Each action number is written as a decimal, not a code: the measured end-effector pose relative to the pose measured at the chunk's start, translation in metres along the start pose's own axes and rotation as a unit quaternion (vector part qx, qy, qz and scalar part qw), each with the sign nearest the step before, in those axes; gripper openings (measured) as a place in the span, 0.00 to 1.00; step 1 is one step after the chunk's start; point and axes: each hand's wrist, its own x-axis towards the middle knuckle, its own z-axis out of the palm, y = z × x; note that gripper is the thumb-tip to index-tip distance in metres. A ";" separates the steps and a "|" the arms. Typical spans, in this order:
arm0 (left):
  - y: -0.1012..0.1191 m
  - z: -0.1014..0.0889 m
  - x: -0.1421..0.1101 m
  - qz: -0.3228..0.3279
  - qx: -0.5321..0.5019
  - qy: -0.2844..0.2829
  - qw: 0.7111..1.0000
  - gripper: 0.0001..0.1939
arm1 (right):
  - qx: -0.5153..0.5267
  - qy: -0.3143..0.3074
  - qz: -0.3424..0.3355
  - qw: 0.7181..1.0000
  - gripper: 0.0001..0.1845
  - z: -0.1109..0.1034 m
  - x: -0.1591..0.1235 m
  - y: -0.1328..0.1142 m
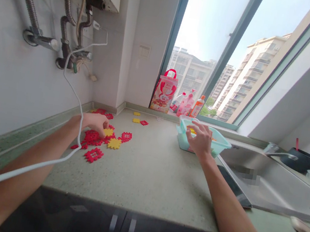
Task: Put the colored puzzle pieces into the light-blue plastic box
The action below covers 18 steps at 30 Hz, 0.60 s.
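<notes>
- We curl our left hand (99, 125) at red pieces (94, 155) near the tabletop's (145, 177) back-left corner; grip unclear.
- We spread our right hand (200, 139) over the teal basket (222, 142).

Ctr (148, 177): 4 yel. pcs (114, 143), 1 teal tub (184, 141); 3 btls (186, 106).

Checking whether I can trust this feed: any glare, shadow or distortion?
Head view: bright sky through the window nearly washes out; head view: cabinet doors below the counter sit in shadow; head view: wide-angle stretch toward the edges; head view: a pixelated patch covers part of the sink; head view: left hand and right hand readable.
</notes>
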 end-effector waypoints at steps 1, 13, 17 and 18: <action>0.001 0.000 0.000 -0.001 0.002 0.005 1.000 0.28 | 0.004 -0.001 -0.003 1.000 0.10 0.001 -0.001 -0.002; 0.062 0.009 -0.019 0.081 -0.031 -0.040 0.995 0.22 | 0.083 -0.079 -0.096 0.989 0.09 0.008 -0.009 -0.033; 0.074 0.011 -0.021 0.104 0.005 0.012 0.994 0.18 | 0.112 -0.095 -0.092 0.985 0.10 0.007 -0.010 -0.040; 0.078 0.012 -0.021 0.118 -0.001 0.020 0.993 0.17 | 0.124 -0.099 -0.094 0.983 0.10 0.006 -0.011 -0.045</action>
